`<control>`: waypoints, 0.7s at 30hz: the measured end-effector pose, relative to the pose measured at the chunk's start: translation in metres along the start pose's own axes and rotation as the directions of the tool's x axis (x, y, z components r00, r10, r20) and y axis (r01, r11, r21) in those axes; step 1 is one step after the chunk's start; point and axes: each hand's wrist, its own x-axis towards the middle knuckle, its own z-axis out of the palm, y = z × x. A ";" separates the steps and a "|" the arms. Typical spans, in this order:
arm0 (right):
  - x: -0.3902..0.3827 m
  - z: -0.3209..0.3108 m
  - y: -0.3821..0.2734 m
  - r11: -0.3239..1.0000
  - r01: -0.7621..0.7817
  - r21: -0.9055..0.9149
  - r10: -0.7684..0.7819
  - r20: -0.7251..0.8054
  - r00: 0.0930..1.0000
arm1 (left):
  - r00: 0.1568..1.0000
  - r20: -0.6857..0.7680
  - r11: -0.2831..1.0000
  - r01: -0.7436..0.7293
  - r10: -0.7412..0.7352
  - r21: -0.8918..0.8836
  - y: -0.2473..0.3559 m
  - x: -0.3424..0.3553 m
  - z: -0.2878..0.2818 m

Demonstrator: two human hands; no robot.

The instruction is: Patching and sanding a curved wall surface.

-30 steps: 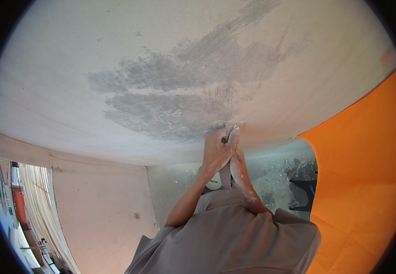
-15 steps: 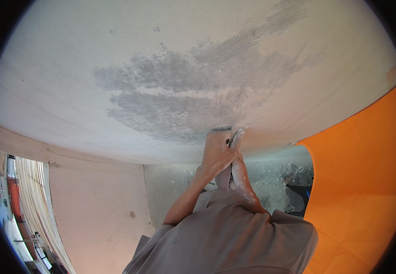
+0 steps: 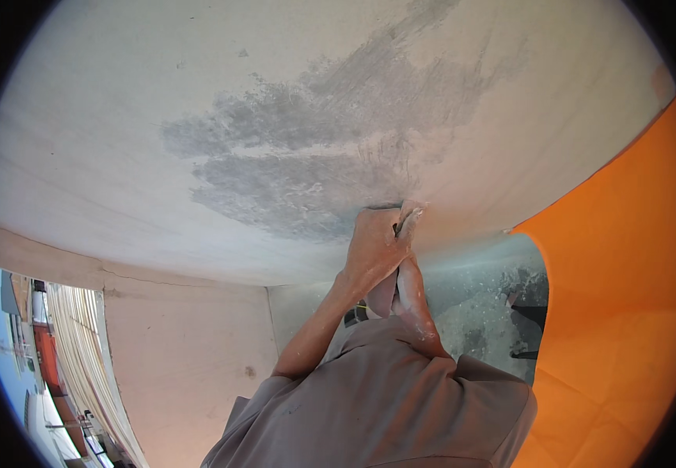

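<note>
Both my hands are pressed together at the foot of a large, pale plastered wall point(image 3: 119, 179). My left hand point(image 3: 375, 238) is closed, its knuckles close to the wall and its fingers bent out of sight. Tight against its right side is my right hand point(image 3: 410, 230), also closed and whitened with dust. A dark edge shows above the left knuckles, and a pale flat edge beside the right fingers; what the hands grip is hidden. A scuffed grey patch point(image 3: 291, 187) spreads over the wall above and left of them.
An orange sheet point(image 3: 611, 312) hangs on the right. Below the hands lies a grey floor point(image 3: 463, 320) with white specks. A pinkish panel point(image 3: 182, 343) stands at the lower left, beside pale slats point(image 3: 80, 335) and an opening to the outside.
My hands have shifted slightly up along the wall, still together and closed. The whole view has turned a little, so the grey patch sits slightly further left on its upper side.
</note>
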 end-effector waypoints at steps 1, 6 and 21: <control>-0.002 -0.009 -0.002 1.000 0.002 -0.021 -0.001 0.002 1.000 | 0.999 -0.046 0.997 0.021 -0.024 -0.072 -0.002 -0.002 0.006; -0.010 -0.038 -0.002 0.990 -0.014 -0.142 0.018 0.024 1.000 | 0.973 -0.107 0.925 0.156 -0.204 -0.345 -0.031 -0.016 0.046; -0.020 -0.004 0.001 0.984 0.061 0.167 -0.028 -0.190 0.981 | 0.971 -0.124 0.924 0.151 -0.206 -0.351 -0.026 -0.012 0.037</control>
